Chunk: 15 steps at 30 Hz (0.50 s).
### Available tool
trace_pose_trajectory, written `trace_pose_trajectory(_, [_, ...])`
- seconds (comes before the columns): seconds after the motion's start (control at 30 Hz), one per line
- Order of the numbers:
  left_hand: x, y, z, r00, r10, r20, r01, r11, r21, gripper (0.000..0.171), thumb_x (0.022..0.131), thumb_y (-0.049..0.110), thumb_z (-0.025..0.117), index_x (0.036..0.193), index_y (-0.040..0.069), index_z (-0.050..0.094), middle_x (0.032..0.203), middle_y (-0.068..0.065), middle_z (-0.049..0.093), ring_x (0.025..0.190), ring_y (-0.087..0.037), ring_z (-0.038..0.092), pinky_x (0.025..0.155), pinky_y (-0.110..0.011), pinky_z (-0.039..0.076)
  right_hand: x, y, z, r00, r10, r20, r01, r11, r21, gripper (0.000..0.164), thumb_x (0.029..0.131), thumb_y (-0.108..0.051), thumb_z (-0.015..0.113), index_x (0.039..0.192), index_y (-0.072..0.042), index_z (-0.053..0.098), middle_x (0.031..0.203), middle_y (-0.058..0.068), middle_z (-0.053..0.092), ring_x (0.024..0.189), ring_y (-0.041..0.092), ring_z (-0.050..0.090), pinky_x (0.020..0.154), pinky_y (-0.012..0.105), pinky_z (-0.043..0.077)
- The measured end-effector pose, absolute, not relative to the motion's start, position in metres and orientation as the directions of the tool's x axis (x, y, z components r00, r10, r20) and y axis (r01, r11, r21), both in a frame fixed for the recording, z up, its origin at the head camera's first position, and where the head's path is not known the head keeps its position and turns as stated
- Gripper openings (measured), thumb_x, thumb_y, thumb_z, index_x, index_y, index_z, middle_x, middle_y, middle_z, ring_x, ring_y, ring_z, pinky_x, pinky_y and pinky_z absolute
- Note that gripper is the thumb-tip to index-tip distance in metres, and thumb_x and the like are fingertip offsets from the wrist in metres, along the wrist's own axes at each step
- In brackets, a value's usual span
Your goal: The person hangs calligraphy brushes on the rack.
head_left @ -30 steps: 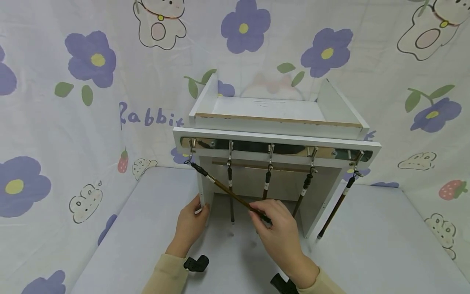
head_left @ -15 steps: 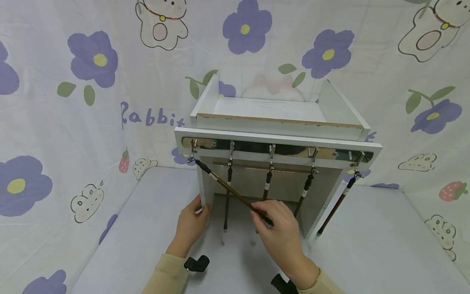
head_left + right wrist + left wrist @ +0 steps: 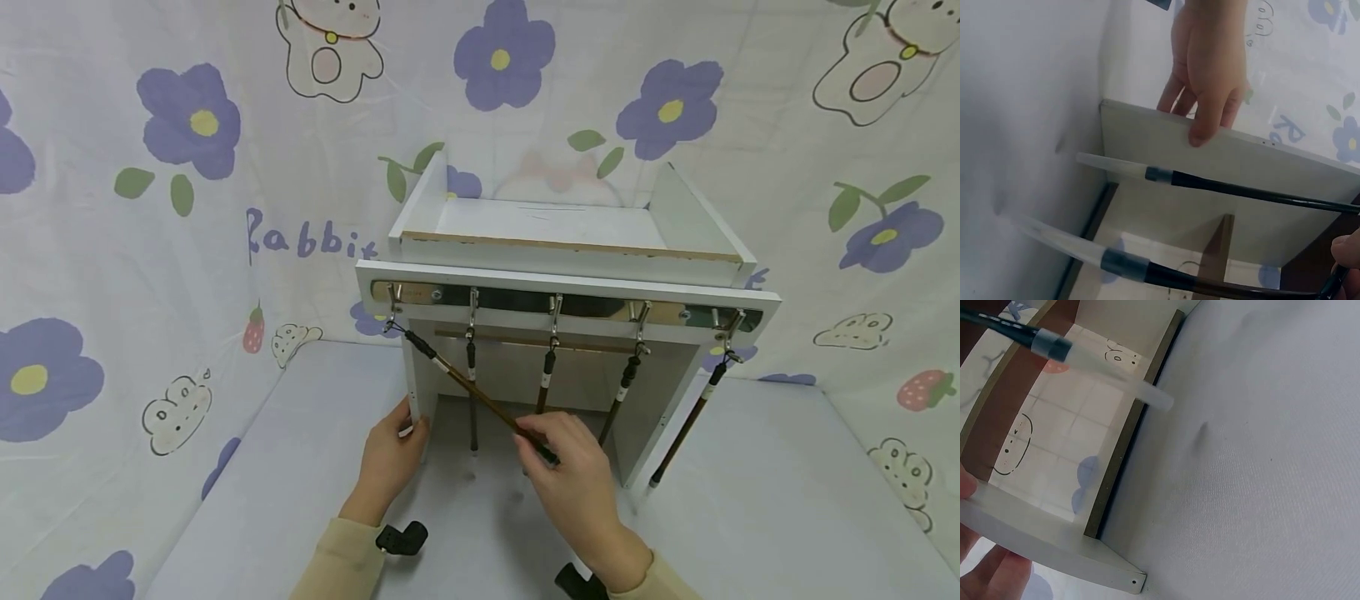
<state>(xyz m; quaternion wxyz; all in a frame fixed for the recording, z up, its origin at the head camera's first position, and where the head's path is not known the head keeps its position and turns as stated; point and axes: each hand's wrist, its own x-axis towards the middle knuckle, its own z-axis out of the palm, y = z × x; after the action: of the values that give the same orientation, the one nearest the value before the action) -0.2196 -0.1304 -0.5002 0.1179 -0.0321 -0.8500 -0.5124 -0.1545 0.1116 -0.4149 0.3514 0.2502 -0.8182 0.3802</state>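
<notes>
My right hand (image 3: 573,475) pinches a calligraphy brush (image 3: 480,396) near its lower end. That brush slants down to the right, its loop at the leftmost hook (image 3: 392,304) of a metal hook rail (image 3: 525,300). My left hand (image 3: 393,450) grips the front edge of the white shelf's left side panel (image 3: 422,396), thumb on the inner face. Another brush (image 3: 471,383) hangs just behind the held one; its white bristles (image 3: 1122,381) show in the left wrist view. Fingers of my right hand hide the held brush's tip. In the right wrist view, two brushes (image 3: 1235,190) cross the picture.
More brushes (image 3: 693,421) hang from the hooks to the right, above the white tabletop (image 3: 750,500). An open-fronted tray (image 3: 547,221) tops the shelf. Behind stands a cloth backdrop (image 3: 315,167) printed with flowers and rabbits.
The brush behind the held one swung forward, then back. The held brush's upper end shifted slightly right. Both hands stayed nearly still.
</notes>
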Motion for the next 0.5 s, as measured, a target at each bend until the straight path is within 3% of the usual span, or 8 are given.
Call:
trace_pose_trajectory(0.27, [-0.219, -0.131, -0.5, -0.971, -0.061, 0.232, 0.177, 0.468, 0.866, 0.048, 0.099, 0.027, 0.055, 0.146, 0.022, 0.045, 0.135, -0.012, 0.055, 0.115, -0.029, 0.059, 0.084, -0.041, 0.054, -0.152, 0.1, -0.429, -0.66, -0.174, 0.731, -0.673, 0.569, -0.472, 0.023, 0.081, -0.006, 0.077, 0.102, -0.012, 0.069, 0.091, -0.007, 0.064, 0.079, 0.009, 0.059, 0.063, 0.03, 0.053])
trace_pose_trajectory(0.5, [-0.219, -0.131, -0.499, -0.971, -0.06, 0.231, 0.178, 0.462, 0.869, 0.047, 0.099, 0.025, 0.055, 0.145, 0.022, 0.046, 0.134, -0.012, 0.056, 0.115, -0.027, 0.059, 0.085, -0.04, 0.054, -0.151, 0.081, -0.442, -0.754, -0.18, 0.632, -0.613, 0.538, -0.578, 0.017, 0.084, -0.011, 0.076, 0.1, -0.018, 0.072, 0.089, -0.016, 0.062, 0.08, -0.001, 0.059, 0.061, 0.024, 0.052])
